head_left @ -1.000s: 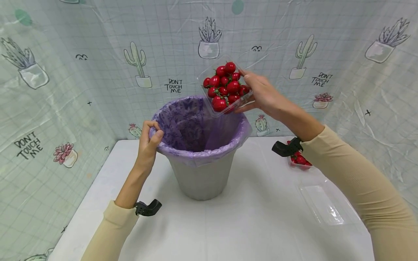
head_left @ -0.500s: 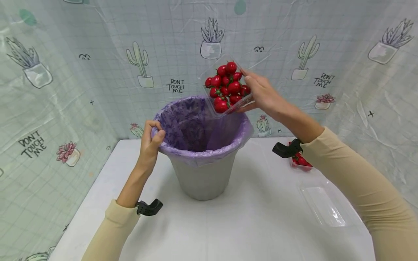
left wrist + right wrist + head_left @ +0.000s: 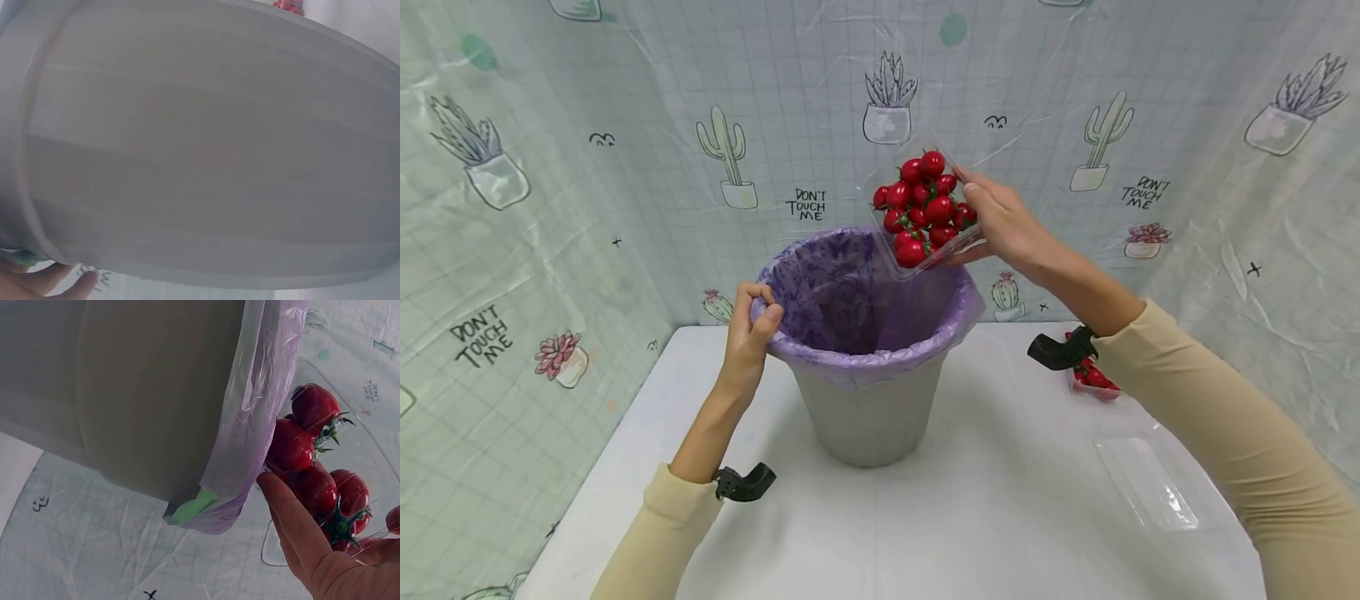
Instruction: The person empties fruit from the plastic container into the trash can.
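A grey trash bin [image 3: 868, 417] stands on the table, lined with a purple plastic bag [image 3: 850, 360] folded over its rim. My left hand [image 3: 751, 333] grips the bin's rim and liner on the left, thumb inside and fingers outside. Over the bin's far right rim, my right hand [image 3: 1003, 218] holds a clear plastic box [image 3: 891, 267] by its right side. Red cherry tomatoes [image 3: 917, 208] with green stems lie in the box, which tilts toward the bin's mouth. In the right wrist view, fingers [image 3: 300, 519] press against the clear box [image 3: 369, 434] beside the liner.
Behind my right forearm sits another clear box of cherry tomatoes [image 3: 1093, 379], partly hidden. A clear flat plastic lid [image 3: 1150, 483] lies on the white table [image 3: 1000, 517] to the right. Printed plastic sheeting [image 3: 805, 100] surrounds the table at the back and sides.
The view has shifted slightly, so everything sits a little lower in the picture. Both hands keep their grips, and the tilted box stays over the bin's rim with its tomatoes inside.
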### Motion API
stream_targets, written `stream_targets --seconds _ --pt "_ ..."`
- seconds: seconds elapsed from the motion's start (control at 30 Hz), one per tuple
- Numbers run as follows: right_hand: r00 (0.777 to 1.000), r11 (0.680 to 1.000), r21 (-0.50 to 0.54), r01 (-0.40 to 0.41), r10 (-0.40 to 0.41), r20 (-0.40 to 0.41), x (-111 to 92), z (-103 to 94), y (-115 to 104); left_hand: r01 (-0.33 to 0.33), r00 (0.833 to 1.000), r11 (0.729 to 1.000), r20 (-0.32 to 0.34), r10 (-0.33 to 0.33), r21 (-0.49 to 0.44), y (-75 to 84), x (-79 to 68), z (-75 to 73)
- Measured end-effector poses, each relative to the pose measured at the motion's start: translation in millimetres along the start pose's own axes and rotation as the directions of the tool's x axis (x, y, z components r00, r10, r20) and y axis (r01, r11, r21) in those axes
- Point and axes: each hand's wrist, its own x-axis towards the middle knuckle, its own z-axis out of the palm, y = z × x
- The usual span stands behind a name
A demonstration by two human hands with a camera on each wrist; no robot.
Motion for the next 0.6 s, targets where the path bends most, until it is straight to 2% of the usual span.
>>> stream_targets --seconds 0.37,0.6 --pt "1.000 1.000 -0.008 -0.010 0.010 -0.008 -4.0 -0.7 -0.7 0.013 1.000 1.000 0.011 -0.014 0.015 0.1 -2.7 0.6" --pt "1.000 0.999 -0.044 0.014 -0.015 -0.012 -2.7 -0.1 -2.0 0.010 1.000 1.000 0.006 -0.010 0.026 2.0 -1.5 -0.8"
